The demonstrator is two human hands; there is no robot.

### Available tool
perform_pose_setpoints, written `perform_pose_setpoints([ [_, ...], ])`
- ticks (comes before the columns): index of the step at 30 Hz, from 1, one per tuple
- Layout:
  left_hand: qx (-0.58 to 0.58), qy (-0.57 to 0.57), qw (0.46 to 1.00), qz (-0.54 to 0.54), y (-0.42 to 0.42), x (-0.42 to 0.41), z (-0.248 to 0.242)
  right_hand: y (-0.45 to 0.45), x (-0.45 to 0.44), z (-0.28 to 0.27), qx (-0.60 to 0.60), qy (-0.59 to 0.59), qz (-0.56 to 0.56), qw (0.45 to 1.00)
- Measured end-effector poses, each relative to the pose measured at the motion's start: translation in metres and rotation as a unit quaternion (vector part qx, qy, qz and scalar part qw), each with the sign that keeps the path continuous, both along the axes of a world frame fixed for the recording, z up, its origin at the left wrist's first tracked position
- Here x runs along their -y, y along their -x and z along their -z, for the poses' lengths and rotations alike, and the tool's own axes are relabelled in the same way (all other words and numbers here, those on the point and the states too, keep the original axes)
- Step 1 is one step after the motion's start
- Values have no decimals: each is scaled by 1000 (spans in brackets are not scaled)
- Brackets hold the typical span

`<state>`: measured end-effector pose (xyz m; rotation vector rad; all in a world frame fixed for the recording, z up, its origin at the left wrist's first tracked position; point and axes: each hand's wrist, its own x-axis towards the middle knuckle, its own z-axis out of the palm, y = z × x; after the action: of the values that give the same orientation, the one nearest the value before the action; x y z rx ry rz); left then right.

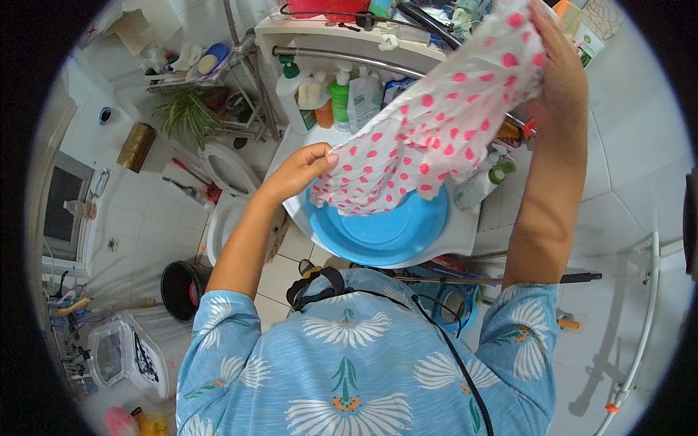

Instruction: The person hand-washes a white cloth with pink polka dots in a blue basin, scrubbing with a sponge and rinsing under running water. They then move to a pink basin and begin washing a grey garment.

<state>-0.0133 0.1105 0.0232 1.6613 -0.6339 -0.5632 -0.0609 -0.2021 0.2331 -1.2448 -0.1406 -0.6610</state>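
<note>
A white cloth with pink polka dots [431, 131] stretches slantwise between my two hands. My left hand [305, 169] pinches its lower left end between thumb and fingers. Raised at the upper right, my right hand [561, 54] grips the other end; its fingertips are partly hidden by the fabric and blurred. Below the cloth sits a round blue plastic basin [376, 240], resting on a white washbasin [463, 242]. The cloth's lower edge hangs over the basin's far part and hides some of it.
Several pump bottles, one a green bottle [340, 101], stand behind the basin under a metal rail [349, 59]. A white bottle [474, 188] is at its right. Left are a toilet [223, 218], a black bucket [180, 291] and a plant [188, 114]. A crowded white shelf [316, 31] is above.
</note>
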Motion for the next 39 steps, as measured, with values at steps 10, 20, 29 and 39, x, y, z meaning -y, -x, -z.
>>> perform_pose_setpoints([
  [10, -13, 32, 999, 32, 5, 8, -42, 18, 34, 39, -25, 73, -166, 983],
  [20, -6, 22, 996, 84, 14, 36, -102, 18, -66, 117, -218, 309, -256, 890],
  [29, -10, -24, 995, 93, 7, 13, -93, 27, -39, 80, -179, 223, -181, 941],
  [39, 42, -13, 999, -23, 4, -3, -90, 16, 8, 96, -160, -156, -214, 951],
])
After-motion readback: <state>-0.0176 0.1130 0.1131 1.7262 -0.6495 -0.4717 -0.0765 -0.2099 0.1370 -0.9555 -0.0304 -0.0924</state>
